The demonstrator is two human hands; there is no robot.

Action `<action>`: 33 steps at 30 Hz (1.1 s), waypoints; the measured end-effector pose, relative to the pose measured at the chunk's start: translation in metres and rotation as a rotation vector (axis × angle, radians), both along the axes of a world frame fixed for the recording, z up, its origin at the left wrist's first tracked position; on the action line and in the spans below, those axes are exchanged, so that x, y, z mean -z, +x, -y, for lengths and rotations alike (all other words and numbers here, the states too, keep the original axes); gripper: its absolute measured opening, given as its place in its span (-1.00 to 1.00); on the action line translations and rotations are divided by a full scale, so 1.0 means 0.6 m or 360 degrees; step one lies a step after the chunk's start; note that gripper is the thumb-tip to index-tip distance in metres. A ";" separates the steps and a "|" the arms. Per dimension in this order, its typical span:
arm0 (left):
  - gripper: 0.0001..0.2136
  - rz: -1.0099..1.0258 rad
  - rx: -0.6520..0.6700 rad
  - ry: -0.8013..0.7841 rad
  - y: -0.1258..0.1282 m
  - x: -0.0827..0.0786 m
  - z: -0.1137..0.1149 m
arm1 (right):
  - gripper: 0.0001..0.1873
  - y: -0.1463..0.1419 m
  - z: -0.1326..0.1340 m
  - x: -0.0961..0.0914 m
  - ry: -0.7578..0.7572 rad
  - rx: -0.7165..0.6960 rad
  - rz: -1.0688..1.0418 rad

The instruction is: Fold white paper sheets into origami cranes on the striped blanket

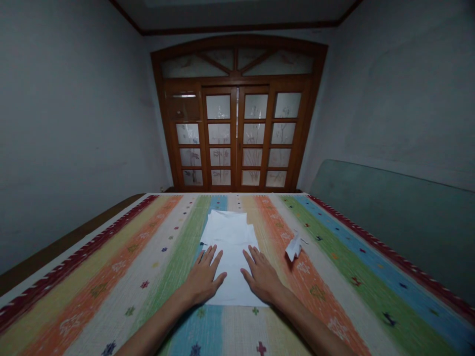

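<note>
White sheets of paper (232, 272) lie overlapping on a striped cloth, the farther ones a little askew. My left hand (204, 277) rests on the left edge of the nearer sheet, fingers spread and pointing forward. On its right edge lies my right hand (261, 277), flat with the fingers apart. Neither hand grips anything. To the right of my right hand stands a small folded white paper figure (294, 247), apart from the sheets. A small dark object by my left fingertips is too partly hidden to name.
The striped, patterned cloth (163, 277) covers a wide surface. A pale green panel (389, 212) rises along the right side. Beyond the far edge are wooden doors (237, 138) with glass panes, and white walls flank both sides.
</note>
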State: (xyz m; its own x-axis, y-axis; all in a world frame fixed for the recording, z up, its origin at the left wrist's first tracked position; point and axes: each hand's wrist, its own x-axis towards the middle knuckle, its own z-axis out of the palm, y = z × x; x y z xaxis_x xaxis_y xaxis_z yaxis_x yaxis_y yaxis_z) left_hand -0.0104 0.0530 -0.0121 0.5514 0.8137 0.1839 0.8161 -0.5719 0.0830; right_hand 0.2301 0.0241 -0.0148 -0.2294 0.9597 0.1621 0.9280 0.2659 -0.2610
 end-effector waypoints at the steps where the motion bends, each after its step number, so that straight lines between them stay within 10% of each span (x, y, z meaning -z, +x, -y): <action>1: -0.37 -0.0008 -0.0012 -0.0017 -0.002 -0.002 0.002 | -0.35 0.000 0.000 0.001 -0.0002 0.0005 -0.0003; 33: -0.61 0.0511 0.0231 0.0086 -0.056 -0.007 -0.007 | -0.46 0.035 0.004 0.017 0.0139 0.0030 -0.0013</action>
